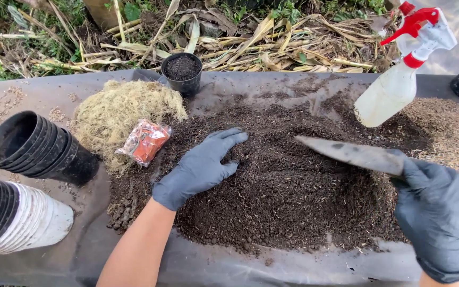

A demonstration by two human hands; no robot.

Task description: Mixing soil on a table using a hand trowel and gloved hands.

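Observation:
My left hand [200,169], in a dark glove, lies flat and spread on the left part of a wide heap of dark potting soil [288,196]. My right hand [436,210], also gloved, grips a metal trowel [354,154] whose pointed blade reaches left above the soil. A tilted white spray bottle [394,87] with a red trigger hangs over the heap's far right side; what holds it is hidden.
A grey sheet [229,266] covers the table. On its left lie stacked black pots [38,149], stacked white-sided pots [17,218], a clump of pale fibre [118,114] and a small orange packet [145,142]. A soil-filled black pot [182,72] stands at the back. Dry leaves lie beyond.

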